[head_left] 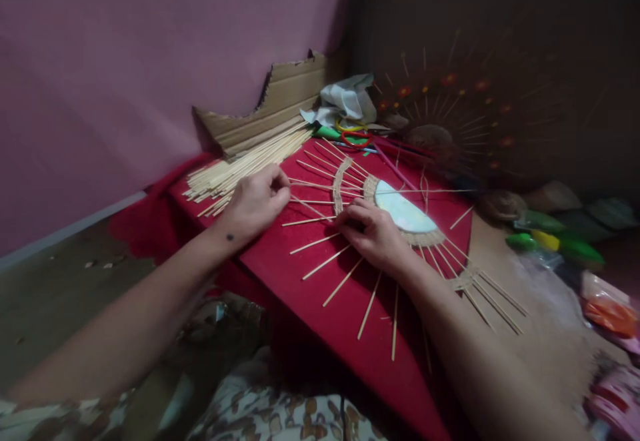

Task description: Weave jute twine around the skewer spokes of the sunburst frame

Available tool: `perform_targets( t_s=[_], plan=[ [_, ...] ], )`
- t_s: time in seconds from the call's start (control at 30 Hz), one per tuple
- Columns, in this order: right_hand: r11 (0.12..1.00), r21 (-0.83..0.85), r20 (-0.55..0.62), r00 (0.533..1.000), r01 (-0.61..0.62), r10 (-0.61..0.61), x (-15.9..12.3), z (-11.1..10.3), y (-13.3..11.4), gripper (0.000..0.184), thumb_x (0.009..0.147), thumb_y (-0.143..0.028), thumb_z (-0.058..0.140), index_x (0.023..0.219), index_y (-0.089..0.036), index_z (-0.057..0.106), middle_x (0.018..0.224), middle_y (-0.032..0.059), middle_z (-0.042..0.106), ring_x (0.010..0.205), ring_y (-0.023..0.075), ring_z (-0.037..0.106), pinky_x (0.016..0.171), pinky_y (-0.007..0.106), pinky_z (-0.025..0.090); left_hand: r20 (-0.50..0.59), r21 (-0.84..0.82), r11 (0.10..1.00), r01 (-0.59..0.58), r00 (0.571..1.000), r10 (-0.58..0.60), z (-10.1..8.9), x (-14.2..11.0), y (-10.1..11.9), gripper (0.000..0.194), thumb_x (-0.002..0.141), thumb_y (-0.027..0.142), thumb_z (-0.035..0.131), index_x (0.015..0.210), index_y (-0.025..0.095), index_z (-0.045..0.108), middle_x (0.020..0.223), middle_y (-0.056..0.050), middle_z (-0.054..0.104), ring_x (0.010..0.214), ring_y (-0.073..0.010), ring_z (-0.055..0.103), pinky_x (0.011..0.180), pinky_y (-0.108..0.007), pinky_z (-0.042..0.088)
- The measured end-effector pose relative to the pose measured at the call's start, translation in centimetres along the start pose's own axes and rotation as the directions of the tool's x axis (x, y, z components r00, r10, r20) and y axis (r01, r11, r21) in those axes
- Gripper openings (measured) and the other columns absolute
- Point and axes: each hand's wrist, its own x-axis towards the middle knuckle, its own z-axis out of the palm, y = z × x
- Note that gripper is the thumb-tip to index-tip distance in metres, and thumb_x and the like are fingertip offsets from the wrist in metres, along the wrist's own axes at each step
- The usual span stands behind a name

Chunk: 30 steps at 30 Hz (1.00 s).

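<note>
A half-round piece of thin wooden sticks (342, 281) fans out from a pale blue half-disc (406, 209) on the red cloth. Woven twine rims the half-disc, and a second woven twine band (341, 184) crosses the sticks further out. My left hand (259, 199) is closed in a pinch, left of the fan, on a thin strand of twine (313, 207) that runs toward the band. My right hand (374, 233) lies over the sticks, its fingers closed at the lower end of the outer band; the fingertips partly hide what they grip.
A bundle of loose sticks (250, 164) lies behind my left hand, before torn cardboard (280, 91). Red-handled scissors (356, 138) and a crumpled grey cloth (347, 99) sit at the back. A flower-trimmed stick fan (450, 114) stands in shadow. Coloured packets (613, 314) lie right.
</note>
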Motion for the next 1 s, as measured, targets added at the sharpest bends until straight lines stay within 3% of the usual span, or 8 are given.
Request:
perform_targets(
  t_s=[0.17,0.33,0.53,0.7,0.83,1.0],
  plan=[
    [0.999,-0.046,-0.002,1.0,-0.012,0.011,0.0,0.3,0.0,0.008,0.084,-0.014,0.057,0.08,-0.019,0.062,0.082,0.0036,0.06,0.076,0.0153,0.056,0.07,0.028,0.044,0.02,0.159,0.987,0.0,1.0,-0.003,-1.3,-3.0,-0.7,0.006,0.073,0.021,0.052,0.074,0.021,0.058,0.064,0.002,0.06,0.058,-0.0138,0.052,0.059,-0.027,0.04],
    [0.977,-0.205,0.067,0.995,-0.053,0.068,0.5,0.5,-0.5,0.019,0.081,-0.013,0.054,0.096,-0.018,0.065,0.093,0.0072,0.062,0.083,0.019,0.058,0.073,0.031,0.044,0.058,0.264,0.953,-0.146,0.989,0.135,-1.2,-4.6,-1.2,0.007,0.074,0.019,0.048,0.068,0.02,0.052,0.071,-0.002,0.058,0.065,-0.0165,0.051,0.065,-0.031,0.041],
    [0.889,-0.451,0.174,0.969,-0.079,0.174,1.7,0.3,-2.0,0.02,0.077,-0.015,0.052,0.095,-0.017,0.061,0.1,0.011,0.061,0.08,0.0217,0.058,0.065,0.032,0.042,0.104,0.279,0.938,-0.205,0.978,0.183,-1.0,-4.1,-1.8,0.008,0.073,0.016,0.044,0.066,0.02,0.048,0.078,-0.006,0.056,0.069,-0.0176,0.051,0.068,-0.032,0.043],
    [0.88,-0.471,0.222,0.958,-0.059,0.183,2.8,0.2,-1.9,0.013,0.078,-0.017,0.051,0.089,-0.017,0.059,0.097,0.0106,0.061,0.082,0.0225,0.059,0.067,0.032,0.042,0.141,0.246,0.954,-0.171,0.98,0.139,-1.1,-3.5,-1.7,0.008,0.07,0.014,0.046,0.064,0.019,0.049,0.078,-0.005,0.057,0.067,-0.0157,0.051,0.064,-0.03,0.043],
    [0.847,-0.53,0.204,0.965,-0.034,0.166,2.6,0.7,-1.9,0.013,0.085,-0.02,0.047,0.092,-0.017,0.058,0.106,0.0121,0.058,0.082,0.0215,0.06,0.063,0.031,0.041,0.113,0.224,0.957,-0.185,0.98,0.163,-1.0,-3.5,-1.8,0.009,0.071,0.014,0.046,0.064,0.019,0.048,0.078,-0.004,0.057,0.065,-0.014,0.05,0.064,-0.029,0.042],
    [0.743,-0.669,0.181,0.965,-0.02,0.188,1.9,1.4,-2.2,0.021,0.093,-0.02,0.036,0.1,-0.017,0.055,0.112,0.012,0.056,0.077,0.0207,0.059,0.052,0.031,0.035,0.126,0.251,0.947,-0.2,0.977,0.173,-1.0,-3.6,-1.8,0.009,0.073,0.015,0.044,0.068,0.019,0.049,0.081,-0.005,0.055,0.067,-0.0147,0.05,0.065,-0.03,0.041]
  ],
)
